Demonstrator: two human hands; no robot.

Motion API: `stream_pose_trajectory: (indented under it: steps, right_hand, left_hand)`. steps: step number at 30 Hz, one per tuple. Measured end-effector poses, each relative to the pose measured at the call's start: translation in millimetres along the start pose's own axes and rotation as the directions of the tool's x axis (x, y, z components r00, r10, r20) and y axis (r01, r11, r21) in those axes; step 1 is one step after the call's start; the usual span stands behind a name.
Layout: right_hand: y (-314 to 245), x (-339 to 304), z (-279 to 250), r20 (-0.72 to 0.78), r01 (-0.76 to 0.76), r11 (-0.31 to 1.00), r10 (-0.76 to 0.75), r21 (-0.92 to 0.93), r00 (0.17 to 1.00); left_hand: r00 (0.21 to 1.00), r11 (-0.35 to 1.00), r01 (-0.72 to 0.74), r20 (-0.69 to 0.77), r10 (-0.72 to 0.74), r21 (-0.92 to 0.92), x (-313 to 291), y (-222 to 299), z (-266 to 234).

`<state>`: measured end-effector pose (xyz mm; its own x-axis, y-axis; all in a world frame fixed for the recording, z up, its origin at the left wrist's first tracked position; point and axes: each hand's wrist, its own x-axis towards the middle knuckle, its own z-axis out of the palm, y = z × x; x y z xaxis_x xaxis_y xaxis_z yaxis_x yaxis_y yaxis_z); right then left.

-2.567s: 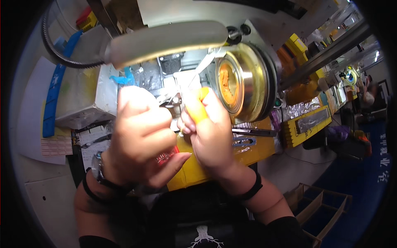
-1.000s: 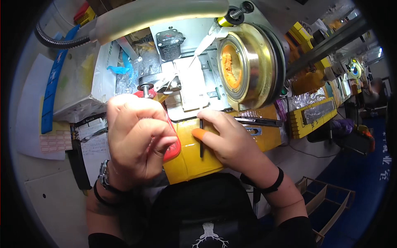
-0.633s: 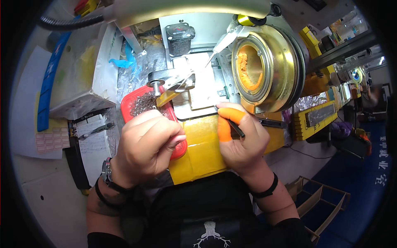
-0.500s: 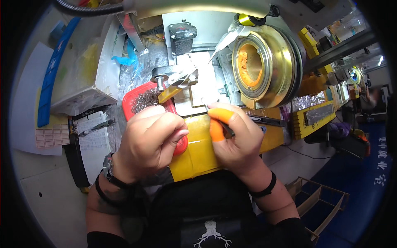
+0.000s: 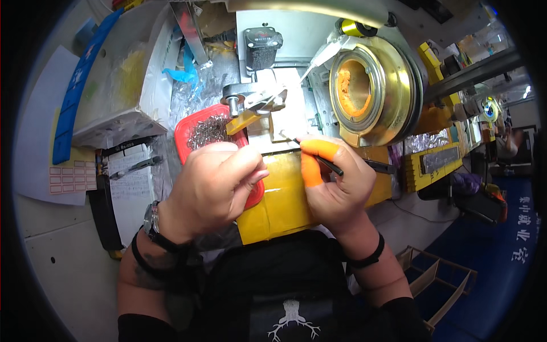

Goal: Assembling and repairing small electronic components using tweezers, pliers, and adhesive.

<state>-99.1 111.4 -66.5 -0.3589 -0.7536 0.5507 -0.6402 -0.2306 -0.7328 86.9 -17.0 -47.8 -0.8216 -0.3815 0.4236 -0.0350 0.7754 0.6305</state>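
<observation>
My left hand (image 5: 212,185) is closed in a fist beside the red tray (image 5: 254,195); whatever its fingers pinch is hidden. Small thin metal pieces (image 5: 208,131) lie heaped in that tray, just beyond the fist. With orange covers on two of its fingers, my right hand (image 5: 339,179) grips a slim black pen-like tool (image 5: 331,166). The tool's far end points at the brightly lit white block (image 5: 279,128) under the clamp. A metal clamp (image 5: 259,102) with a yellow bar (image 5: 241,122) stands beyond my hands.
To the right stands a large brass-coloured ring-shaped machine part (image 5: 393,85) with orange material inside. A yellow covered surface (image 5: 279,199) lies below my hands. At the left are a white box (image 5: 128,94) and a sheet of paper (image 5: 134,191) with a pen (image 5: 137,167).
The whole view has shifted slightly, so the bench things appear farther right. My right hand has tilted a little, and more of the black tool shows. My left hand stays closed.
</observation>
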Motion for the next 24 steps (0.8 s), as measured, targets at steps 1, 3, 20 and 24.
stream_pose_trajectory:
  steps: [1,3,20,24]
  right_hand:
    - [1,-1,0,-0.002,-0.004,1.0,0.004,0.0,1.0]
    - [3,-2,0,0.042,-0.028,0.999,0.028,-0.015,0.999]
    - [-31,30,-31,-0.007,0.364,0.929,-0.365,-0.065,0.931]
    - [-33,27,-31,-0.013,0.344,0.935,-0.346,-0.085,0.938]
  left_hand:
    - [1.0,1.0,0.01,0.017,-0.011,0.005,0,0,-1]
    - [1.0,1.0,-0.008,0.009,0.008,0.001,0,1,1]
    - [0.998,0.998,-0.051,0.038,0.05,0.036,1,1,-1]
    - [0.999,0.998,-0.039,0.033,0.038,0.044,1,1,-3]
